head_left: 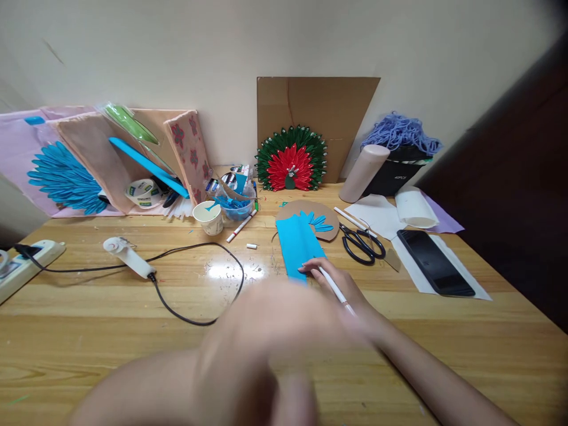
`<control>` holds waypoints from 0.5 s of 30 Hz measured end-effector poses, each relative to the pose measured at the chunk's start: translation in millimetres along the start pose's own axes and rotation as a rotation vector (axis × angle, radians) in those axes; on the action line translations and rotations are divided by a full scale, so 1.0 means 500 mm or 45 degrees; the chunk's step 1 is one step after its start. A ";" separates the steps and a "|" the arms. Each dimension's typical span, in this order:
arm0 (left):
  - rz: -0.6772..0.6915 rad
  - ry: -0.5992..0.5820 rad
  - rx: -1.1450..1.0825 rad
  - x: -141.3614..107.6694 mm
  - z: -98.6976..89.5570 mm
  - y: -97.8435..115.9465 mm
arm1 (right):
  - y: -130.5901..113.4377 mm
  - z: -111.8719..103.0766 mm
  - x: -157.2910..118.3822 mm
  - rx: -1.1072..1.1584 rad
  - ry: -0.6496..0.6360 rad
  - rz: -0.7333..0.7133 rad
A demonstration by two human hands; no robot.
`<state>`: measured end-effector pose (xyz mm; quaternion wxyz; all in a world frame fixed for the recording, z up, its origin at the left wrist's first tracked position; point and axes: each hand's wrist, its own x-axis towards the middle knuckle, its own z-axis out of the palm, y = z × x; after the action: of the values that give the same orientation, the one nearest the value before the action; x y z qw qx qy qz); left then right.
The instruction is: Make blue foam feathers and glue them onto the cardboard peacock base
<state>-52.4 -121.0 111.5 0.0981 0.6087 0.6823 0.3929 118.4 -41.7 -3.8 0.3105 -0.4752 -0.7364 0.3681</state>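
My right hand point(339, 283) is closed around a slim white marker point(333, 285), and its fingertips rest on the lower end of a bright blue folded sheet point(298, 241). The sheet overlaps a round brown cardboard piece point(290, 211), on which several blue petal shapes point(317, 222) are fanned out. Close to the camera, my left hand point(275, 331) is large and smeared by motion, so its fingers cannot be made out. Black-handled scissors point(362, 244) lie just right of the cardboard.
A hot glue gun point(128, 257) with a black cable lies at left by a power strip point(31, 269). A paper cup point(208, 218) and a bowl of blue scraps point(235, 204) stand behind. A red-green peacock point(291, 157) leans at the back; a phone point(435, 262) lies right.
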 end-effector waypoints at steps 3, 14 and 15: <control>-0.194 -0.367 -0.658 0.079 0.056 -0.067 | -0.004 -0.001 0.002 -0.020 0.007 -0.005; -0.648 -0.875 -0.824 0.152 0.213 -0.133 | -0.001 -0.004 0.001 -0.068 0.006 -0.069; -0.573 -0.862 -0.722 0.153 0.213 -0.136 | 0.000 -0.004 0.001 -0.064 0.010 -0.069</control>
<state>-56.6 -3.9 21.5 0.5584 0.4891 0.5928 0.3123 119.8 -40.9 -2.8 0.3113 -0.4642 -0.7567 0.3392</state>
